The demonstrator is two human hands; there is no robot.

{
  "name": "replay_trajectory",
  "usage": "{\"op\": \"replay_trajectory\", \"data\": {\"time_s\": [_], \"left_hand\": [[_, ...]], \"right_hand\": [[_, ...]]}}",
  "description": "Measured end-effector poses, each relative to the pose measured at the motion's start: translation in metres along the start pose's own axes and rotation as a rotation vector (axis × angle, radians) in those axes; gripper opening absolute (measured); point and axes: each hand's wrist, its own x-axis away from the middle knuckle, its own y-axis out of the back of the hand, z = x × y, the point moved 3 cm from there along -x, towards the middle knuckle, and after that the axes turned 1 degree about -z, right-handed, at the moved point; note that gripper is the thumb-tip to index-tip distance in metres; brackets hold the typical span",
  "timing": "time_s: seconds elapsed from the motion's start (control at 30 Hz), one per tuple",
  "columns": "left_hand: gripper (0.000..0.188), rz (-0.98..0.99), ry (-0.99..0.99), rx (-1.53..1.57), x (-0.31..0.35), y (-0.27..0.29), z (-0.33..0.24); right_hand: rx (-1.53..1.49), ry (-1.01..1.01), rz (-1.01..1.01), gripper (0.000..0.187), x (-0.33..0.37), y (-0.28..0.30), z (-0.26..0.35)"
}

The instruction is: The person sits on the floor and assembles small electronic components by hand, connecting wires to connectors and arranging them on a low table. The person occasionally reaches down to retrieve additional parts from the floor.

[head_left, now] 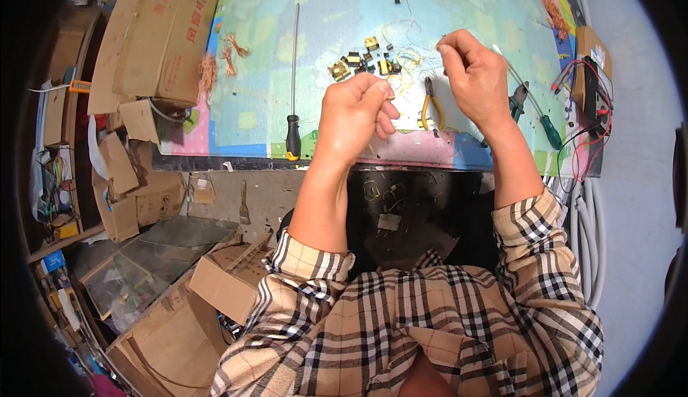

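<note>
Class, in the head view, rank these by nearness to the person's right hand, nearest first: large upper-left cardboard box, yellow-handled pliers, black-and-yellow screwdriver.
1. Yellow-handled pliers: left of the right hand.
2. Black-and-yellow screwdriver: farther left.
3. Large cardboard box: upper left.

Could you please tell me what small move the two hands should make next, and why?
Probably ease the right hand slowly away from the left hand: both look pinched shut, and loose thin wires lie looped beside the small components, so a quick pull might snag them.
</note>
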Motion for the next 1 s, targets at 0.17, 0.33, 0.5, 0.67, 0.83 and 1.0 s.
{"op": "replay_trajectory", "data": {"time_s": [0.17,0.33,0.5,0.67,0.83,1.0], "left_hand": [[0.017,0.135,0.071,0.449,-0.003,0.015,0.006],[0.018,0.175,0.059,0.649,-0.010,0.026,0.010],[0.019,0.014,0.060,0.309,-0.005,0.026,0.001],[0.019,-0.026,0.005,0.105,-0.004,0.018,0.004],[0.020,0.041,-0.014,0.031,-0.004,0.011,0.008],[0.019,-0.182,-0.143,-0.300,-0.002,0.004,0.004]], "right_hand": [[-0.044,-0.028,0.394,0.013,0.007,-0.018,-0.006],[0.058,0.070,0.673,0.014,0.024,-0.036,0.001],[-0.090,0.003,0.440,0.021,0.017,-0.028,-0.004],[-0.231,-0.050,0.422,0.025,0.008,-0.017,0.005],[-0.616,-0.318,0.708,0.020,0.018,-0.032,0.003],[-0.707,-0.399,0.696,0.017,0.017,-0.033,0.001]]}}
